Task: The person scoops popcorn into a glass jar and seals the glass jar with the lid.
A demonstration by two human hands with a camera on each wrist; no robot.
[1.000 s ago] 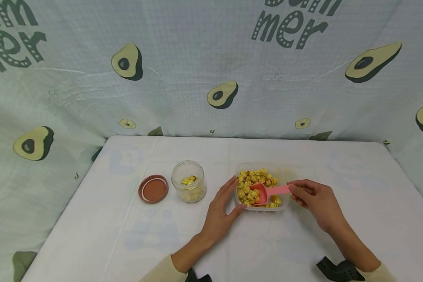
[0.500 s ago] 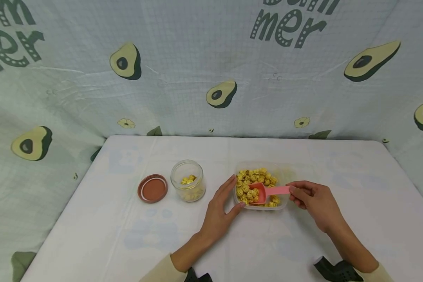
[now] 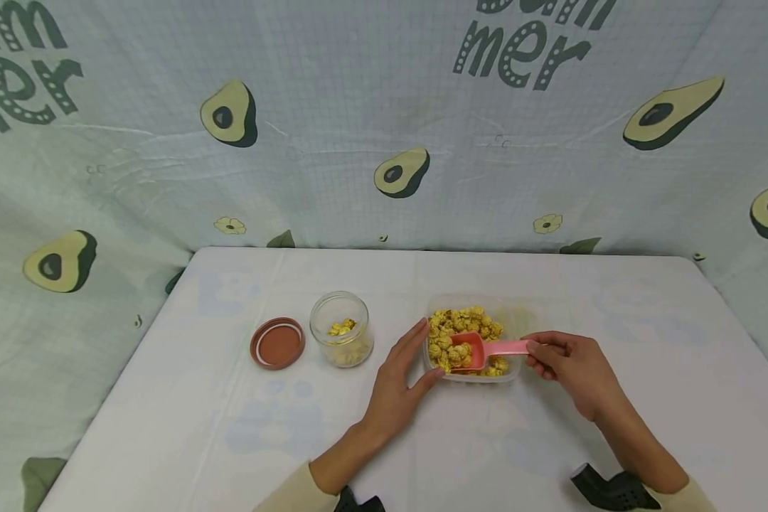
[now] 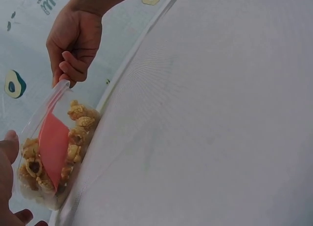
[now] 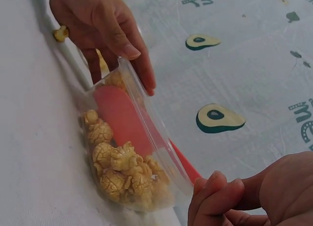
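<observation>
A clear plastic tub (image 3: 515,371) full of yellow popcorn (image 3: 464,322) sits mid-table. My left hand (image 3: 402,378) holds the tub's left wall, fingers on the far side and thumb at the near corner. My right hand (image 3: 566,364) pinches the handle of a pink scoop (image 3: 480,349) whose bowl lies in the popcorn with a few pieces in it. In the left wrist view the scoop (image 4: 52,145) shows through the tub wall (image 4: 44,110). The right wrist view shows the scoop (image 5: 124,116), the popcorn (image 5: 122,169) and my left fingers (image 5: 120,37) on the rim.
A small glass jar (image 3: 342,330) with a little popcorn stands left of the tub. Its brown lid (image 3: 278,343) lies upside down further left. A white cloth covers the table (image 3: 230,427); an avocado-print sheet (image 3: 384,128) hangs behind and at the sides.
The scoop has pushed a little left and deeper into the popcorn, picking up a few pieces. My left hand has stayed on the tub.
</observation>
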